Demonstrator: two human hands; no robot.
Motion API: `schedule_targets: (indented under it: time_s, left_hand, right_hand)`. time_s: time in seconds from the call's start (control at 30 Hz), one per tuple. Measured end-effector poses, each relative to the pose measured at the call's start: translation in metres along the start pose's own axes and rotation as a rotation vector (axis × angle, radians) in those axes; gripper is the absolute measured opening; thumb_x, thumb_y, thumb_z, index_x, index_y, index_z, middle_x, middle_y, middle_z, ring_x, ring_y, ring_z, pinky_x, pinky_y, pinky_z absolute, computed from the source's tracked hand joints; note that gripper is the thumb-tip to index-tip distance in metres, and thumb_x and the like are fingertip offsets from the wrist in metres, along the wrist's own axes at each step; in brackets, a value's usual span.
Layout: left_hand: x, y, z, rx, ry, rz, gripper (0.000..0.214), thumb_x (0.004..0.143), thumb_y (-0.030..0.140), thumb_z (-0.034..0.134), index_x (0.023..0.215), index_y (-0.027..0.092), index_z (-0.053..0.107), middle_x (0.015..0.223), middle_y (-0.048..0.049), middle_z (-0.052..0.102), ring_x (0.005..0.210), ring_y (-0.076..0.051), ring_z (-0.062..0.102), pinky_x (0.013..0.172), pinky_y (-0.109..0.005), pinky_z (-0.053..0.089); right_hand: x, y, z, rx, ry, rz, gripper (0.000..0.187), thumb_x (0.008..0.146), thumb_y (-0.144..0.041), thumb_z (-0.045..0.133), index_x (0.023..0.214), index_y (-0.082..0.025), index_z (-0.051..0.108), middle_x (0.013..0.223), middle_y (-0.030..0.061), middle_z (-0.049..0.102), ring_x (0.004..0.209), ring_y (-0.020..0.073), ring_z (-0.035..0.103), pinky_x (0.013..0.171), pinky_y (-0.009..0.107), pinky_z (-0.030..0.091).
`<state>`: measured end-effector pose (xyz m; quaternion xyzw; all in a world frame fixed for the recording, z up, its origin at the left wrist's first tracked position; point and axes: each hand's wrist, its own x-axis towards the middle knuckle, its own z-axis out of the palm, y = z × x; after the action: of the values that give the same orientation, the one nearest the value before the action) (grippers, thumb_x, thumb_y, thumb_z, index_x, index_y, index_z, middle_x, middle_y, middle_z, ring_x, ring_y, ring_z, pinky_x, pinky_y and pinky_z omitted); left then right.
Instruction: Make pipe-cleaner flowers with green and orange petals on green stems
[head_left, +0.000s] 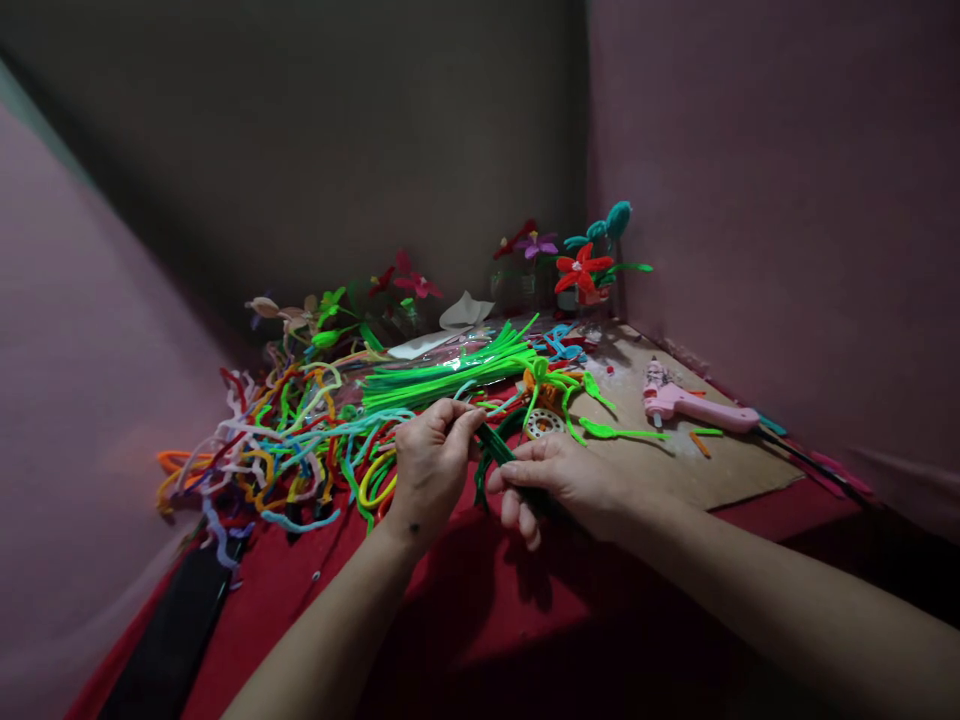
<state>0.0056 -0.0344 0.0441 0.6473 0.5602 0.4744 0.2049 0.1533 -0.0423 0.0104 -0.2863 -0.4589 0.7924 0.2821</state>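
Dark green pipe cleaners [495, 446] form a small bundle between my hands, above the front of the table. My left hand [433, 462] pinches the upper end with thumb and forefinger. Lower down, my right hand [559, 482] has its fingers closed around the same bundle, and part of it is hidden in the palm. Just behind my hands lie bright green pipe cleaners [450, 378] on clear plastic wrap, and a round white spool [545, 424] with holes. Bright green leaf shapes [600, 430] on stems rest to the right of the spool.
A tangle of coloured pipe cleaners [277, 440] covers the left side. A pink glue gun [701, 407] lies on a cardboard sheet [739, 470] at right. Pipe-cleaner flowers [583, 268] stand at the back. A black flat object [176, 620] lies front left on red cloth [300, 620].
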Motion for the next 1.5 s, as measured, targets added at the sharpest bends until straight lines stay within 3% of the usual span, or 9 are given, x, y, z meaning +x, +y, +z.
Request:
schedule_targets:
  time_s: [0.13, 0.27, 0.37, 0.6, 0.77, 0.87, 1.1, 1.27, 1.5]
  left_hand:
    - [0.008, -0.001, -0.004, 0.014, 0.067, -0.010, 0.015, 0.072, 0.029, 0.060, 0.064, 0.017, 0.061, 0.047, 0.0037, 0.053, 0.043, -0.008, 0.045, 0.044, -0.019, 0.035]
    - [0.017, -0.001, -0.010, -0.361, -0.123, -0.242, 0.020, 0.070, 0.035, 0.063, 0.065, 0.015, 0.058, 0.042, 0.0058, 0.047, 0.035, -0.005, 0.036, 0.036, -0.018, 0.026]
    - [0.019, -0.001, -0.013, -0.474, -0.238, -0.314, 0.027, 0.068, 0.034, 0.066, 0.055, 0.014, 0.053, 0.042, 0.0043, 0.048, 0.035, -0.004, 0.037, 0.036, -0.018, 0.026]
    - [0.022, -0.010, -0.014, -0.543, -0.008, -0.358, 0.029, 0.064, 0.028, 0.069, 0.049, 0.015, 0.047, 0.038, 0.0055, 0.045, 0.033, -0.004, 0.036, 0.035, -0.018, 0.023]
    - [0.023, -0.022, -0.014, -0.657, -0.091, -0.390, 0.027, 0.064, 0.025, 0.069, 0.052, 0.015, 0.048, 0.042, 0.0071, 0.041, 0.036, -0.003, 0.033, 0.037, -0.017, 0.023]
    - [0.024, -0.025, -0.015, -0.730, -0.144, -0.432, 0.016, 0.064, 0.025, 0.070, 0.071, 0.014, 0.060, 0.049, 0.0068, 0.044, 0.038, -0.002, 0.033, 0.038, -0.016, 0.023]
    - [0.023, -0.022, -0.018, -0.605, -0.142, -0.393, 0.018, 0.068, 0.028, 0.068, 0.069, 0.012, 0.061, 0.045, 0.0064, 0.041, 0.037, -0.001, 0.030, 0.036, -0.016, 0.018]
    - [0.018, -0.020, -0.014, -0.500, -0.211, -0.399, 0.022, 0.066, 0.032, 0.069, 0.063, 0.012, 0.061, 0.047, 0.0042, 0.049, 0.036, -0.002, 0.034, 0.036, -0.017, 0.020]
    - [0.015, -0.018, -0.007, -0.331, -0.191, -0.309, 0.023, 0.066, 0.035, 0.067, 0.059, 0.013, 0.062, 0.042, 0.0030, 0.050, 0.038, -0.006, 0.039, 0.039, -0.020, 0.027]
  right_hand:
    - [0.001, -0.008, 0.003, 0.031, 0.020, 0.047, 0.020, 0.082, -0.017, 0.042, 0.073, -0.009, 0.058, 0.049, 0.0031, 0.060, 0.036, 0.0090, 0.054, 0.037, 0.018, 0.045]
    - [0.006, -0.018, 0.006, -0.005, 0.018, 0.044, 0.023, 0.083, -0.015, 0.040, 0.069, -0.009, 0.057, 0.048, 0.0043, 0.061, 0.035, 0.0103, 0.054, 0.037, 0.020, 0.045]
    - [0.014, -0.024, 0.006, -0.033, 0.006, 0.059, 0.021, 0.083, -0.013, 0.039, 0.070, -0.009, 0.056, 0.048, 0.0042, 0.061, 0.036, 0.0110, 0.055, 0.037, 0.020, 0.045]
    - [0.038, -0.025, 0.006, -0.091, -0.021, -0.024, 0.016, 0.081, -0.012, 0.041, 0.073, -0.011, 0.055, 0.047, 0.0027, 0.061, 0.035, 0.0111, 0.055, 0.037, 0.021, 0.048]
    - [0.043, -0.013, 0.003, -0.030, -0.050, 0.022, 0.017, 0.080, -0.013, 0.041, 0.071, -0.010, 0.056, 0.047, 0.0030, 0.060, 0.034, 0.0109, 0.054, 0.035, 0.020, 0.046]
    - [0.042, -0.010, 0.001, -0.021, -0.060, 0.076, 0.017, 0.079, -0.013, 0.042, 0.072, -0.010, 0.056, 0.047, 0.0036, 0.060, 0.035, 0.0116, 0.054, 0.035, 0.021, 0.047]
    - [0.040, -0.008, -0.002, -0.015, -0.130, 0.009, 0.010, 0.081, -0.017, 0.045, 0.080, -0.012, 0.053, 0.055, 0.0040, 0.064, 0.040, 0.0117, 0.058, 0.041, 0.021, 0.047]
    - [0.040, -0.013, 0.003, -0.136, 0.020, -0.128, 0.024, 0.086, -0.020, 0.041, 0.068, -0.012, 0.054, 0.052, 0.0012, 0.060, 0.039, 0.0068, 0.053, 0.042, 0.016, 0.041]
    - [0.044, -0.009, -0.004, -0.113, 0.027, -0.064, 0.024, 0.083, -0.024, 0.048, 0.064, -0.012, 0.056, 0.048, -0.0024, 0.055, 0.032, 0.0058, 0.047, 0.035, 0.017, 0.037]
